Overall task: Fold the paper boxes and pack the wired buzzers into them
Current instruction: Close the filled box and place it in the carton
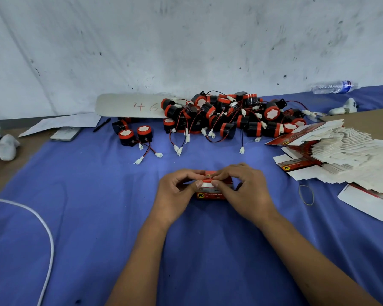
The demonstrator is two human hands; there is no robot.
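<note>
Head view: two hands [210, 191] grip one red box [212, 194].

Upper right: plastic water bottle [334, 86] lying against the wall. Left: phone [65, 133], pen [101, 125], papers [62, 124]. Lower left: white cable [45, 226] curving over blue cloth [97, 206]; right, rubber band [306, 194].

Two bare forearms, no sleeves
</note>
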